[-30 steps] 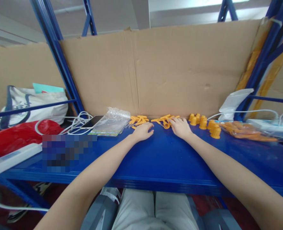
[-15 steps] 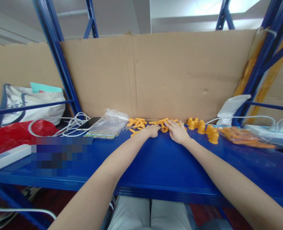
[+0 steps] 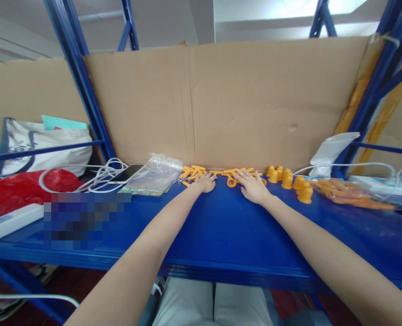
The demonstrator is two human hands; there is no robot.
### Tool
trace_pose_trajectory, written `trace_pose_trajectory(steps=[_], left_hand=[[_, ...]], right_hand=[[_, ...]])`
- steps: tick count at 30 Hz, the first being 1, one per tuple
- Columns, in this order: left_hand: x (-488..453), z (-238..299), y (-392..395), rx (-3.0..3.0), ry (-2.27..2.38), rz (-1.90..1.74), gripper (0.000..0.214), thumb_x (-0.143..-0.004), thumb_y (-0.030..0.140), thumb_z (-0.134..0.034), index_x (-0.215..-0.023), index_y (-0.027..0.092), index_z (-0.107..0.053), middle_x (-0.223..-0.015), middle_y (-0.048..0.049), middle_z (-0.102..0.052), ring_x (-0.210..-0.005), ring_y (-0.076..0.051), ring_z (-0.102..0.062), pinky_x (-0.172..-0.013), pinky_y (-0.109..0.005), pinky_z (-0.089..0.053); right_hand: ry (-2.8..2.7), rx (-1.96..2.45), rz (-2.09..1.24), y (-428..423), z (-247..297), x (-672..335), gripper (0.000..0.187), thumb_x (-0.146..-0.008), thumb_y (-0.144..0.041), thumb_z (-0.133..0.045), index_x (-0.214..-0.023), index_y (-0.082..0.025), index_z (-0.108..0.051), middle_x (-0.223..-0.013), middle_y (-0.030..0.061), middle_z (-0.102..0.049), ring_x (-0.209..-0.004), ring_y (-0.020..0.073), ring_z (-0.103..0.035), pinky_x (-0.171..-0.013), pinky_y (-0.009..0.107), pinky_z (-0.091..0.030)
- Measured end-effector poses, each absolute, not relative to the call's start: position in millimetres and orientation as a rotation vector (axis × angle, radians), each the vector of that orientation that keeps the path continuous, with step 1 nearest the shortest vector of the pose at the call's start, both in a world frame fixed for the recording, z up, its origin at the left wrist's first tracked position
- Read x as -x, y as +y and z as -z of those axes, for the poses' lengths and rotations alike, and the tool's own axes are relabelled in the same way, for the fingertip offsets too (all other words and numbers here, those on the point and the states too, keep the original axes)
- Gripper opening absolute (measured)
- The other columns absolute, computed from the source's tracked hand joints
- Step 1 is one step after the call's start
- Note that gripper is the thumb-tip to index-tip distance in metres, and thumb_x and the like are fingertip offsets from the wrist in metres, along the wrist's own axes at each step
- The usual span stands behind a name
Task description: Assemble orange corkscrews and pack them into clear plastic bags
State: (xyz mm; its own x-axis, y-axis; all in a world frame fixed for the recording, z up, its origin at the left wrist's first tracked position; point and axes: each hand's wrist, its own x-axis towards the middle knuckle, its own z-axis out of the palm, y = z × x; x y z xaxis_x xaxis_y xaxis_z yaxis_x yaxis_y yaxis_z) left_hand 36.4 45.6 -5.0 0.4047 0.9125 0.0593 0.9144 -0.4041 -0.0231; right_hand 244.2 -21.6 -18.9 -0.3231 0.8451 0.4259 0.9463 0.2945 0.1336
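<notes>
Both my arms reach across a blue metal shelf [image 3: 221, 231] toward a cardboard back wall. My left hand [image 3: 205, 182] lies palm down with fingers loosely curled on a pile of small orange plastic parts [image 3: 192, 172]. My right hand [image 3: 253, 186] rests flat with fingers spread, its fingertips among more orange parts [image 3: 236, 172] and beside an orange ring-shaped piece [image 3: 231, 182]. Several orange cup-shaped pieces [image 3: 291, 179] stand upright just right of my right hand. Neither hand visibly lifts anything.
A clear plastic bag [image 3: 155, 175], a phone [image 3: 129, 172] and white cables [image 3: 100, 177] lie left of the parts. A red bag [image 3: 20, 190] and a white tote [image 3: 41, 142] sit far left. A bag of orange pieces [image 3: 348, 190] and a white power strip [image 3: 380, 181] lie right.
My left hand has drawn back leftward from the middle parts onto the left pile. My right hand has stayed nearly in place, fingers spread.
</notes>
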Motion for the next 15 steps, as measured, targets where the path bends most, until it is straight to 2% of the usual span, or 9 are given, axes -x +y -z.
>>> trace_pose_trajectory(steps=[5,10,15], left_hand=[[-37.1,9.3,44.9,2.586,-1.613,0.234,0.044,-0.094,0.027,-0.028,-0.133,0.023,-0.048,-0.151,-0.0093,-0.036,-0.142,-0.026,-0.027,-0.111,-0.062,-0.018],[-36.8,11.3,43.9,2.483,-1.682,0.339,0.045,-0.090,0.027,-0.035,-0.131,0.013,-0.048,-0.144,-0.0166,-0.045,-0.136,-0.027,-0.037,-0.112,-0.055,-0.024],[-35.8,13.8,49.7,2.482,-1.667,0.383,0.041,-0.089,0.026,-0.038,-0.125,0.014,-0.054,-0.140,-0.0157,-0.049,-0.134,-0.028,-0.039,-0.111,-0.052,-0.027]], right_hand=[[-2.299,1.667,0.496,-22.9,17.6,-244.2,0.065,-0.084,-0.014,-0.041,-0.148,-0.025,-0.035,-0.153,0.0074,-0.033,-0.141,0.0271,-0.029,-0.113,0.059,-0.018],[-2.301,1.677,0.461,-21.5,19.1,-245.7,0.063,-0.086,-0.015,-0.038,-0.148,-0.025,-0.035,-0.153,0.0074,-0.033,-0.141,0.0280,-0.030,-0.111,0.061,-0.021],[-2.285,1.702,0.409,-19.0,20.0,-247.2,0.063,-0.086,-0.017,-0.038,-0.149,-0.021,-0.033,-0.153,0.0089,-0.032,-0.141,0.0283,-0.028,-0.111,0.062,-0.018]])
